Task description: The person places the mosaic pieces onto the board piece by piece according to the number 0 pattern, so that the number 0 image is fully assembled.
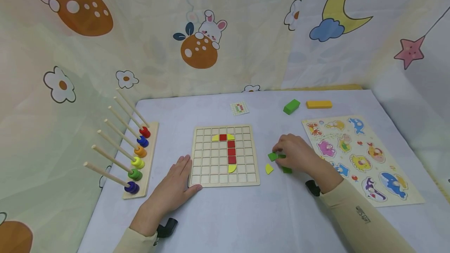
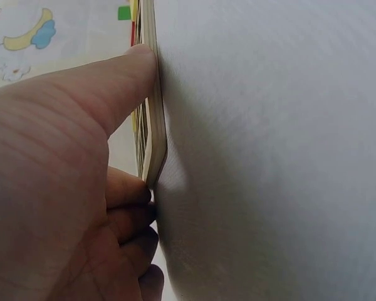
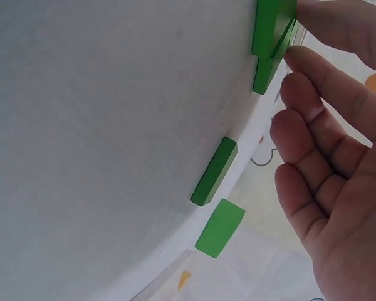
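Note:
My left hand [image 1: 172,184] rests at the near-left corner of a wooden grid board [image 1: 211,167], its fingers extended along the left side. In the left wrist view, the thumb [image 2: 128,72] touches the board's edge. Red squares [image 1: 231,151] and yellow quarter-round pieces [image 1: 232,168] lie on the board, forming a hooked shape. Right of the board, my right hand [image 1: 297,153] is over small green tiles [image 1: 272,156]. Its thumb and index finger pinch a green tile [image 3: 272,28] next to another in the right wrist view. A loose yellow piece [image 1: 269,168] lies nearby.
A peg rack with coloured rings [image 1: 149,159] stands at left. Behind the board lies a small pattern card [image 1: 240,108]. A green block [image 1: 291,106] and a yellow bar [image 1: 318,104] lie at the back right, beyond an animal picture board [image 1: 365,163].

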`<state>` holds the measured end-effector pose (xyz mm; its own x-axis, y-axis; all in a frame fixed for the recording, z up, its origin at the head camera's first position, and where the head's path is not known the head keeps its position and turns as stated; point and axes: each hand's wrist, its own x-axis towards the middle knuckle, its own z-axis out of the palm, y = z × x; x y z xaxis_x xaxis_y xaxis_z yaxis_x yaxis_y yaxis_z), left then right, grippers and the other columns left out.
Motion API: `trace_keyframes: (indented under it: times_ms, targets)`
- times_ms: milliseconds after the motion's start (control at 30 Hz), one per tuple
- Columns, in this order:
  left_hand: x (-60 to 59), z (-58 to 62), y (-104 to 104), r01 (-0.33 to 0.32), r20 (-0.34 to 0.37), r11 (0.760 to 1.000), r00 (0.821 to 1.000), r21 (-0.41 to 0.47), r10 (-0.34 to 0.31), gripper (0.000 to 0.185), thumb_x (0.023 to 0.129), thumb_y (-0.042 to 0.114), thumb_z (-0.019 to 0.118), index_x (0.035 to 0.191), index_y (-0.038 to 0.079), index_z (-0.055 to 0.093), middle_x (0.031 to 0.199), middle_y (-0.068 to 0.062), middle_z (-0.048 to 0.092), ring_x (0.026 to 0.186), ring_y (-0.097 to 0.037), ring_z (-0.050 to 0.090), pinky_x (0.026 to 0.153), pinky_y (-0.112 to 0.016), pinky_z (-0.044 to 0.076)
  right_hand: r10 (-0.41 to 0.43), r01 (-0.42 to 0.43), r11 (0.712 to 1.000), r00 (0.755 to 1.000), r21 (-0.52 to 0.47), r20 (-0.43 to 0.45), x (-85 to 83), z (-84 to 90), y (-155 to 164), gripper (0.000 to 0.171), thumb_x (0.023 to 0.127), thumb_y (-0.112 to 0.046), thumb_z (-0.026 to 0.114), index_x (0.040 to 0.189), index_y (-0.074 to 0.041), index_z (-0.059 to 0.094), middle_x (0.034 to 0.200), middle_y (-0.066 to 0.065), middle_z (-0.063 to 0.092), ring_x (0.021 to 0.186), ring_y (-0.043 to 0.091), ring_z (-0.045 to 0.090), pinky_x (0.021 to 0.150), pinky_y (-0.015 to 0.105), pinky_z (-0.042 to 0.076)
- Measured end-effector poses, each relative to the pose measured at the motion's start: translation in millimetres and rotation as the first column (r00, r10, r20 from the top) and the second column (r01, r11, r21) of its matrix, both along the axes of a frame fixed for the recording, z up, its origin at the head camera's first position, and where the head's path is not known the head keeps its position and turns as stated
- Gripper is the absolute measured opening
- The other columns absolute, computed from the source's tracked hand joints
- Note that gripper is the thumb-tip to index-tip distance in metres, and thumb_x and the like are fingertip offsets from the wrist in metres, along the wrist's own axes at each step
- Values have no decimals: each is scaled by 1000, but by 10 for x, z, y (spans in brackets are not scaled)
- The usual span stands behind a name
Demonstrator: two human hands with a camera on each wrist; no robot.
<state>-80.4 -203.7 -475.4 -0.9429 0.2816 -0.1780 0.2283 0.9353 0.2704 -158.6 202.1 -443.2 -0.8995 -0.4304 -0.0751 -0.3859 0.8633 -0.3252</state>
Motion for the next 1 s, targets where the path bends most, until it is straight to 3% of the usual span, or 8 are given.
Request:
trace_keyframes:
  times_ms: [433,700,1000]
  targets:
    - [12,-6,-3,-11,4,1000,1000,-7,11,100,96,57,70,165,1,25,176,-16,18,164,-35,15,132,-54,23,11,-11,999,1000,40,-7,-23,-59,-40,26,82,-31,90,102,-15,83,92,-5,67,87,14,56,79,35,49]
    - [18,-10,2,-17,16,1000,1000,-15,17,100,96,57,69,166,2,23,176,-14,17,165,-34,13,132,-53,22,-9,6,999,997,34,74,-34,-49,-52,22,85,-25,87,105,-15,83,95,-5,69,91,15,58,86,39,53]
    - [7,-13,0,-16,10,1000,1000,-20,17,101,95,59,68,166,4,22,177,-13,16,165,-33,13,132,-53,22,5,-6,1000,999,24,39,-4,-55,-53,23,86,-27,87,104,-14,83,93,-5,68,89,15,57,84,37,51]
